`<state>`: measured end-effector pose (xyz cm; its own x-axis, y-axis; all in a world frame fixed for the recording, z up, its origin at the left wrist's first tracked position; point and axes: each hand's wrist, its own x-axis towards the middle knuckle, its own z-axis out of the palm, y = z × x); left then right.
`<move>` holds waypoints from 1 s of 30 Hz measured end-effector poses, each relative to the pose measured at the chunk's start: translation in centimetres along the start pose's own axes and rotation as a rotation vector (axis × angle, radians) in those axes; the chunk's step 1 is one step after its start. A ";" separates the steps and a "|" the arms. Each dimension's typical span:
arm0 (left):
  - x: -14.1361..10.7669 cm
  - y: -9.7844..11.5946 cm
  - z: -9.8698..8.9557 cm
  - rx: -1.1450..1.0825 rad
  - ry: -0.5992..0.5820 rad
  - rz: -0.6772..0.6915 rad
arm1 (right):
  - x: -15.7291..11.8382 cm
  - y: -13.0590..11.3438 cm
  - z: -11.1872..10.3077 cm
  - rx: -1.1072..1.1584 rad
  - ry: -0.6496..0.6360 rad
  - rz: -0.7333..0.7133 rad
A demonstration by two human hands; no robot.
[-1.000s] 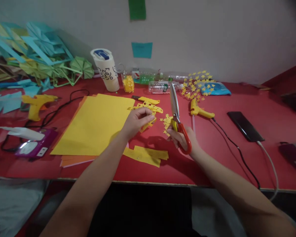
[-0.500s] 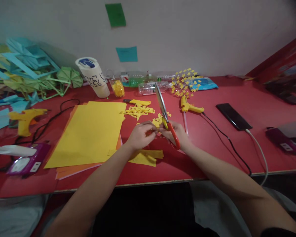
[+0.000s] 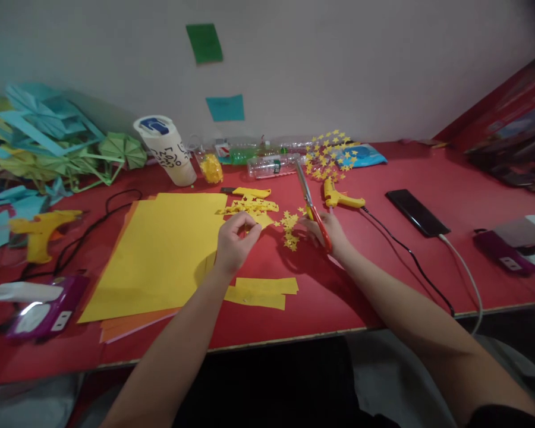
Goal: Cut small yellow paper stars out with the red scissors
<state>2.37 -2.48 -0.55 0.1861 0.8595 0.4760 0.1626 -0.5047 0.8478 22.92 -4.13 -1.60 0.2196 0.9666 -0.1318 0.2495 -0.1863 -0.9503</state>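
My right hand (image 3: pixel 327 230) is closed around the red-handled scissors (image 3: pixel 312 208), whose blades point up and away from me. Beside its fingers lies a small pile of yellow paper stars (image 3: pixel 289 229). My left hand (image 3: pixel 236 241) is held in a pinch just right of the yellow sheets (image 3: pixel 169 249). A yellow paper scrap (image 3: pixel 263 220) shows at its fingertips, partly hidden. Beyond that hand are star-punched yellow strips (image 3: pixel 254 205) and a yellow cutter knife (image 3: pixel 252 192). Two plain yellow strips (image 3: pixel 266 286) lie nearer me, between my forearms.
A yellow glue gun (image 3: pixel 341 198) and a phone (image 3: pixel 417 212) with cables lie to the right. Another glue gun (image 3: pixel 42 232) and a purple power strip (image 3: pixel 49 309) sit left. At the back stand a white tumbler (image 3: pixel 173 154), plastic bottles (image 3: pixel 271 166) and a star-covered ball (image 3: pixel 330 156).
My hands have moved apart: the left went leftward with the yellow scrap, the right slightly to the right with the scissors. The star pile between them is now uncovered. The view has tilted up a little.
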 end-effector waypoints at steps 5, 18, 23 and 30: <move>-0.3 -0.1 0.1 -0.339 -0.082 -0.123 | -0.9 0.1 0.2 0.104 -0.105 -0.067; 0.0 -1.9 -0.1 -0.575 -0.124 -0.427 | -0.8 -0.2 0.7 0.227 -0.118 0.085; 0.0 -2.2 0.2 -0.555 -0.121 -0.425 | -1.2 -0.7 0.4 0.242 -0.151 0.061; 0.5 -2.1 -0.6 -0.721 0.021 -0.559 | -1.9 -1.0 0.4 0.214 -0.054 0.049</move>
<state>1.51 -0.90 -1.96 0.2434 0.9687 -0.0497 -0.4223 0.1519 0.8936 21.89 -5.69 -0.50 0.1739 0.9666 -0.1884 0.0324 -0.1969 -0.9799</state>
